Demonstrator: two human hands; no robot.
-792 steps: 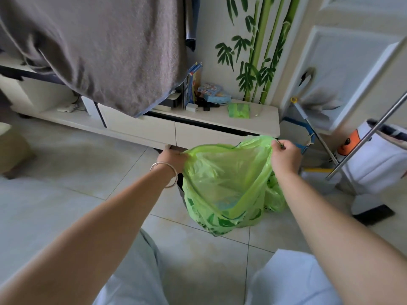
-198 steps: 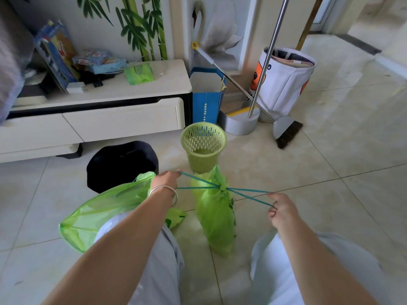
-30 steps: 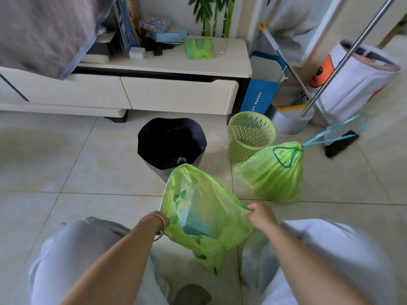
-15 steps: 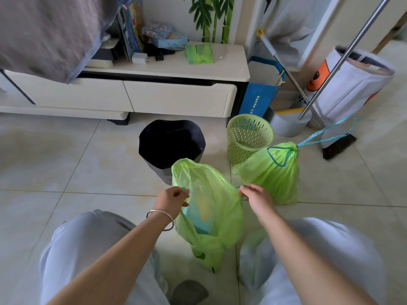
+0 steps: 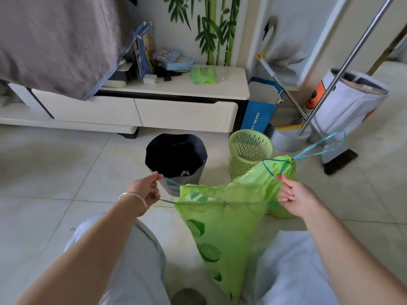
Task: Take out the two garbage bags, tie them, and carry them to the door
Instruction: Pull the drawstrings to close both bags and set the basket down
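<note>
Left hand [image 5: 146, 190] pinches drawstring [image 5: 170, 181] left of near bag [image 5: 220, 225], fingers curled. Right hand [image 5: 294, 199] grips same drawstring at bag's right, fingers curled. String pulled taut, bag mouth gathered, bag hanging between knees above floor. Tied bag [image 5: 276, 172] sits on floor just behind near bag, touching. Black bin [image 5: 176, 155] behind near bag, left; green basket [image 5: 250, 148] behind, right.

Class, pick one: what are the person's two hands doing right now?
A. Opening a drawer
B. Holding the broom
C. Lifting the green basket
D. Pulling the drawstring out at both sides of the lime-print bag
D: the left hand and right hand each pinch the blue drawstring at opposite sides of the lime-print bag.
</note>
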